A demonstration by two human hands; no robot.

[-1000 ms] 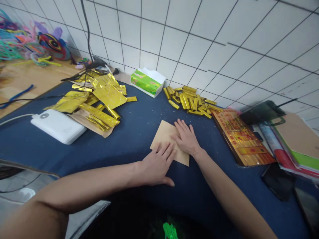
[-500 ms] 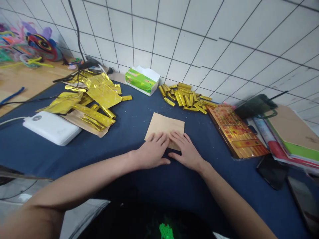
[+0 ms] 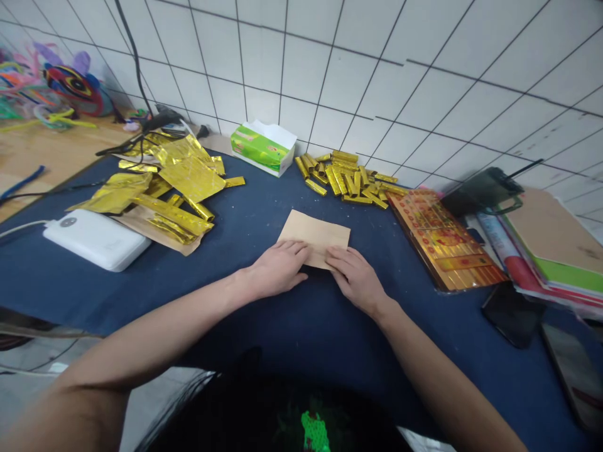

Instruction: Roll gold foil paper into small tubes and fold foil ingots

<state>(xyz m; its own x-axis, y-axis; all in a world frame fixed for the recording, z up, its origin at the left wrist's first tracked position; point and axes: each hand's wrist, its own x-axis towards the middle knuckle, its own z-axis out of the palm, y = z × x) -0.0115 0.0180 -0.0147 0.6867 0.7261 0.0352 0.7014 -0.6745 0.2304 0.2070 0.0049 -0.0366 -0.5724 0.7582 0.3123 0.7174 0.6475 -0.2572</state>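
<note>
A brown sheet of paper [image 3: 318, 231] lies in front of me on the dark blue tabletop, its near edge under my fingers. At that edge's left part, my left hand [image 3: 281, 267] has its fingers closed over the paper, with the thumb toward me. My right hand [image 3: 354, 276] curls its fingers on the right part of the same edge, its thumb tucked low. The fingertips hide some of the near edge, where a narrow strip looks folded or rolled.
Gold foil sheets [image 3: 193, 179] and a white power bank [image 3: 97, 240] lie left. Behind the paper are a green tissue pack [image 3: 262, 150] and a pile of gold rolls [image 3: 348, 179]. A red-gold packet [image 3: 445, 242], a dark mug [image 3: 485, 191] and phones [image 3: 572, 370] are right.
The paper has turned to lie squarer to me. Both hands have moved to its near edge, and their fingers have gone from flat to curled over it.
</note>
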